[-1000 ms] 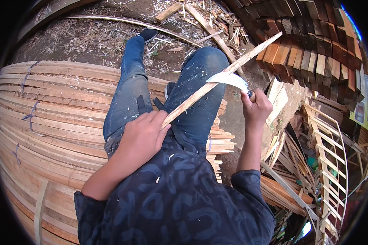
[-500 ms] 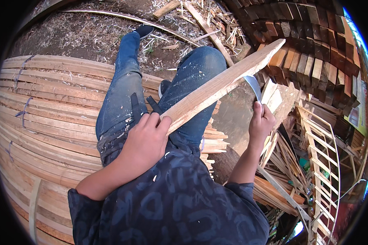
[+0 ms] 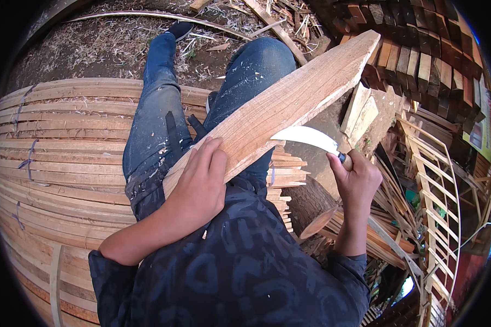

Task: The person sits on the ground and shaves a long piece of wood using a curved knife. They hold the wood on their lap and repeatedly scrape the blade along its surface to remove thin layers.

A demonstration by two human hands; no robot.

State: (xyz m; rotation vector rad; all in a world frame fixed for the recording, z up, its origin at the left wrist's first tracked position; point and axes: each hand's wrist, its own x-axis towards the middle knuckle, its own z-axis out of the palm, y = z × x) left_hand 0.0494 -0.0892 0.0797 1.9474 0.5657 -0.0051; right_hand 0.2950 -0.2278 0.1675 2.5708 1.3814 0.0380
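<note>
A long wooden board [image 3: 289,98] with a shaped, pointed far end lies slanting across my lap. My left hand [image 3: 201,177] grips its near end, the fingers lying over the upper face and the thumb side hidden. In my right hand [image 3: 357,177] is a sickle [image 3: 305,135] with a curved, bright blade and a short handle with a dark collar. The fingers are wrapped around the handle. The blade's tip meets the board's right edge, near the middle of its length.
Bundled wooden strips [image 3: 65,158] lie under me and to the left. At the far right rises a stack of cut timber [image 3: 420,65]. A ladder-like wooden frame [image 3: 433,218] leans at the right, beside loose slats [image 3: 376,240]. Shavings [image 3: 109,49] litter the ground ahead.
The board has turned so its broad face shows more. My right hand has moved right and slightly nearer, and the sickle's blade has swung from the board's far part down to its middle edge.
</note>
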